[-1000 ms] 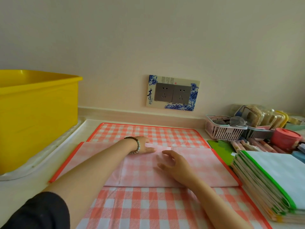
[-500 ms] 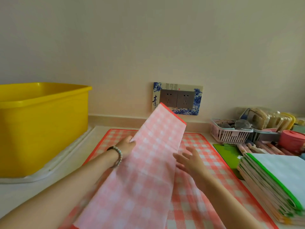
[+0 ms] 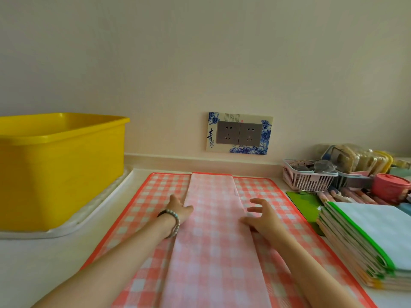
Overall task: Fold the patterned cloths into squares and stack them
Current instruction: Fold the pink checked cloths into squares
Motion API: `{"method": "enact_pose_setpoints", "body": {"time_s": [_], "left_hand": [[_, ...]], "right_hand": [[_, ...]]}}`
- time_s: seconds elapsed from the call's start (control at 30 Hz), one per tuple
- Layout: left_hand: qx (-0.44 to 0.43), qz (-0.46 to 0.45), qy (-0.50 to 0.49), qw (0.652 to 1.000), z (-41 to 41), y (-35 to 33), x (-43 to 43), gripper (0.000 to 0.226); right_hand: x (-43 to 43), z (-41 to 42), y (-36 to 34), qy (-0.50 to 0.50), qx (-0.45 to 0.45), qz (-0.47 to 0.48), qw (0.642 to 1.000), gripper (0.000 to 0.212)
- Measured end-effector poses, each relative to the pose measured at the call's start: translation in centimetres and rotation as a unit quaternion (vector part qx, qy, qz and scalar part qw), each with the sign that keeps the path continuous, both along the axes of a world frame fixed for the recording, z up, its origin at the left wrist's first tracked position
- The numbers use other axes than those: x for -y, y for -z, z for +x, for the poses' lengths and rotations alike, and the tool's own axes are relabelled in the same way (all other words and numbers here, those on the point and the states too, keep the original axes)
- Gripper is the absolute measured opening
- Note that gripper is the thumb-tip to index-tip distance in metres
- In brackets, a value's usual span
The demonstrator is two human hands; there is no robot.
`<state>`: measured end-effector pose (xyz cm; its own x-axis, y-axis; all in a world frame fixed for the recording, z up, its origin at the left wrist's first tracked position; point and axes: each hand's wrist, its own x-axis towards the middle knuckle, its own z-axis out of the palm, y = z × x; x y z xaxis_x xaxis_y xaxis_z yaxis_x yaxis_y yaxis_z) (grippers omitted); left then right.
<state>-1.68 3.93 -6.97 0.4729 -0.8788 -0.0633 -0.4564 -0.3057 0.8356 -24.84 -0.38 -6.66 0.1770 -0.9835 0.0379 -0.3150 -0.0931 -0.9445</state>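
The cloth's near end is cut off, your left hand's fingers are too blurry to tell, your right hand's are spread apart, and the cloth lies as a long pale-pink checked strip down the mat's middle.

Folded checked strip: near end runs off the bottom edge.
Left hand: fingertips hidden where they meet the strip's left edge.
Yellow tub: cut by the left edge.
Cloth stack: right side out of frame.
Pink basket: contents too jumbled to name.
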Motion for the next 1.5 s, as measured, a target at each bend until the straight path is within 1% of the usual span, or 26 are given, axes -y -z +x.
{"method": "enact_pose_setpoints", "body": {"time_s": [0.07,0.1,0.17,0.23,0.27,0.33,0.43,0.5,0.57,0.6,0.67,0.73,0.83,0.9,0.93,0.97,1.0,1.07,1.1,1.13,1.17,1.23,1.3,1.37,1.43,1.5], "left_hand": [[0.035,-0.041,0.064,0.996,0.1,-0.5,-1.7,0.070],[0.087,-0.054,0.101,0.990,0.3,-0.7,-2.7,0.064],[0.197,-0.053,0.182,0.962,0.8,-1.2,-5.0,0.048],[0.258,-0.032,0.262,0.929,1.3,-1.7,-7.2,0.042],[0.275,-0.022,0.294,0.915,1.5,-1.9,-8.3,0.044],[0.302,0.007,0.335,0.893,1.7,-2.2,-10.3,0.055],[0.324,0.072,0.361,0.872,2.0,-2.0,-12.0,0.085],[0.337,0.121,0.386,0.850,2.1,-2.0,-12.5,0.103],[0.359,0.164,0.419,0.818,1.9,-2.2,-12.7,0.113],[0.373,0.178,0.432,0.802,1.8,-2.4,-12.7,0.116],[0.400,0.208,0.443,0.775,1.4,-2.9,-12.7,0.120],[0.415,0.233,0.444,0.759,1.2,-3.1,-12.6,0.123],[0.418,0.253,0.444,0.751,1.0,-3.2,-12.4,0.126],[0.419,0.256,0.445,0.749,1.1,-3.2,-12.3,0.125],[0.419,0.247,0.445,0.752,1.2,-3.3,-12.3,0.123],[0.409,0.231,0.444,0.763,1.2,-3.2,-12.4,0.119],[0.385,0.209,0.436,0.786,1.5,-2.9,-12.5,0.113],[0.297,0.146,0.394,0.858,2.4,-1.9,-12.3,0.092],[0.232,0.108,0.367,0.894,2.9,-1.3,-12.2,0.073],[0.174,0.078,0.342,0.920,3.4,-0.7,-12.0,0.050],[0.136,0.054,0.323,0.935,3.7,-0.4,-11.9,0.036],[0.112,0.024,0.308,0.945,4.1,-0.1,-11.6,0.038],[0.141,0.000,0.313,0.939,4.1,-0.4,-11.4,0.039],[0.165,-0.024,0.323,0.932,4.0,-0.8,-10.8,0.037],[0.159,-0.039,0.309,0.937,3.9,-0.9,-10.0,0.030],[0.144,-0.049,0.266,0.952,3.6,-1.0,-9.2,0.024]], "right_hand": [[0.0,-0.1,0.0,-0.014,-0.032,-0.024,0.999,0.055],[0.0,-0.1,-0.1,-0.020,-0.058,-0.045,0.997,0.049],[0.0,-0.3,-0.5,-0.030,-0.114,-0.095,0.988,0.034],[-0.6,-0.9,-1.0,-0.047,-0.190,-0.156,0.968,0.025],[-1.1,-1.4,-1.3,-0.063,-0.236,-0.198,0.949,0.024],[-2.5,-2.7,-1.5,-0.109,-0.329,-0.282,0.895,0.031],[-4.5,-4.8,-1.6,-0.206,-0.458,-0.381,0.777,0.045],[-5.2,-5.9,-1.3,-0.247,-0.502,-0.449,0.697,0.057],[-5.5,-6.7,-0.8,-0.263,-0.518,-0.497,0.644,0.074],[-5.7,-6.9,-0.7,-0.267,-0.524,-0.511,0.627,0.078],[-6.0,-7.0,-0.5,-0.291,-0.519,-0.537,0.598,0.079],[-6.3,-6.8,-0.6,-0.310,-0.511,-0.544,0.589,0.081],[-6.0,-6.1,-0.8,-0.310,-0.510,-0.554,0.581,0.088],[-5.7,-5.8,-0.5,-0.318,-0.507,-0.553,0.580,0.083],[-5.5,-5.7,-0.5,-0.319,-0.500,-0.557,0.581,0.074],[-5.4,-5.6,-0.5,-0.315,-0.499,-0.555,0.586,0.063],[-5.3,-5.6,-0.4,-0.307,-0.499,-0.553,0.593,0.054],[-5.1,-5.7,-0.1,-0.302,-0.491,-0.524,0.627,0.049],[-5.0,-5.7,0.1,-0.303,-0.475,-0.515,0.647,0.047],[-4.9,-5.7,0.2,-0.305,-0.458,-0.499,0.669,0.046],[-5.1,-5.6,0.2,-0.303,-0.439,-0.475,0.700,0.045],[-5.2,-5.5,0.0,-0.282,-0.412,-0.411,0.763,0.040],[-5.3,-5.4,-0.5,-0.259,-0.399,-0.338,0.812,0.037],[-5.0,-4.8,-0.9,-0.236,-0.376,-0.271,0.854,0.029],[-4.5,-3.9,-1.2,-0.196,-0.342,-0.208,0.895,0.017],[-3.3,-2.9,-1.2,-0.169,-0.275,-0.157,0.933,0.020]]}}
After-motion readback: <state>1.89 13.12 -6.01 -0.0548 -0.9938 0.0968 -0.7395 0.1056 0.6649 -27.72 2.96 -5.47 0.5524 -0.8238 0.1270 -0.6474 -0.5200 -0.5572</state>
